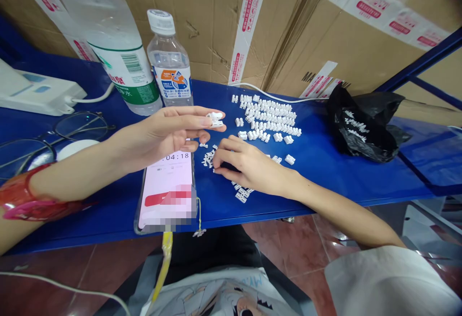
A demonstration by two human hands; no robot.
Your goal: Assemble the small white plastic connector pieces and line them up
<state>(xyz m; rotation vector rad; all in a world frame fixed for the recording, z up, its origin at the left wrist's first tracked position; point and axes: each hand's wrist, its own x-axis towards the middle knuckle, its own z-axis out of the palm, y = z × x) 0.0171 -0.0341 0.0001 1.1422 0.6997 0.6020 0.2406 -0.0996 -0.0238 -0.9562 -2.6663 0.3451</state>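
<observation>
Between the thumb and fingers of my left hand (176, 125) is a small white plastic piece (215, 119), held above the blue table near the phone. My right hand (249, 162) reaches down to a little heap of tiny white parts (207, 159), thumb and forefinger pinched together at its edge. Whether a part is between those fingertips is too small to make out. Beyond my right hand stand rows of white plastic pieces (272, 116). More flat white pieces (242, 193) lie in front of it, partly hidden by the hand.
A phone (168, 190) with a lit screen lies at the table's front edge. Two bottles, one large (133, 75) and one small (171, 65), stand behind my left hand. Glasses (83, 125) and a power strip (39, 92) are at left, a black plastic bag (361, 128) at right.
</observation>
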